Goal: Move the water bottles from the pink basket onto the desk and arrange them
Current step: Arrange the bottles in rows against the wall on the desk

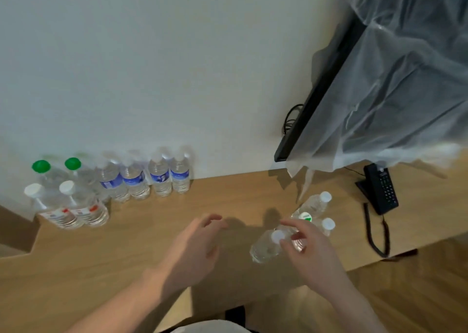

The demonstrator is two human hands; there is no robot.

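Several water bottles stand in rows against the wall at the left of the wooden desk (141, 233): green-capped bottles (41, 168), white-capped ones with red labels (68, 206) and blue-labelled ones (159, 175). A small cluster of clear bottles sits at the right: one nearest me (266, 247), one behind (315, 203), another (326, 225) partly hidden. My right hand (311, 249) hovers over this cluster, fingers spread around the near bottle's cap, apparently touching it. My left hand (197, 246) floats above the desk, fingers apart, holding nothing. No pink basket is in view.
A black telephone (381, 188) with a coiled cord (372, 233) sits at the desk's right end. A wall-mounted screen (319, 89) draped in clear plastic sheet (405, 79) hangs above it. The desk's front edge is notched at the left.
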